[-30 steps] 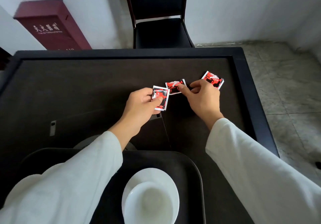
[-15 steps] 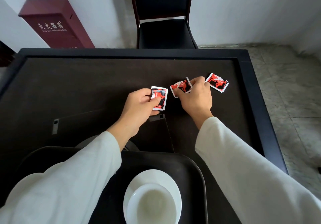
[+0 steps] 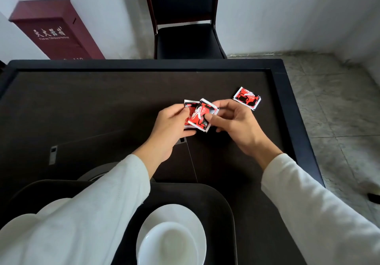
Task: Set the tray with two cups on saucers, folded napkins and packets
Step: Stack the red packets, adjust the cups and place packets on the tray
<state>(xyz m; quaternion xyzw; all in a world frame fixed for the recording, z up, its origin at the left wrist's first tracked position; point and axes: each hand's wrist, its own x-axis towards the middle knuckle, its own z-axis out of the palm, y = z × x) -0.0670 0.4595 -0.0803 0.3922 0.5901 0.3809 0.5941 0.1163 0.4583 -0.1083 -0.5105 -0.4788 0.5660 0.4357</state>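
Observation:
My left hand [image 3: 168,127] grips a red packet [image 3: 188,108] above the middle of the dark table [image 3: 82,104]. My right hand [image 3: 234,125] pinches a second red packet [image 3: 202,116], lifted and overlapping the first one. A third red packet [image 3: 246,98] lies flat on the table to the right of my hands. Near me sits the dark tray [image 3: 216,199] with a white cup [image 3: 166,244] on a white saucer [image 3: 185,215]. More white china [image 3: 18,221] shows at the tray's left, mostly hidden by my left sleeve.
A black chair [image 3: 185,30] stands behind the table's far edge. A dark red box [image 3: 53,30] leans against the wall at the back left. Tiled floor [image 3: 333,108] lies beyond the table's right edge.
My right hand has lifted its packet off the table and brought it left, over the packet in my left hand. The third packet stayed where it was.

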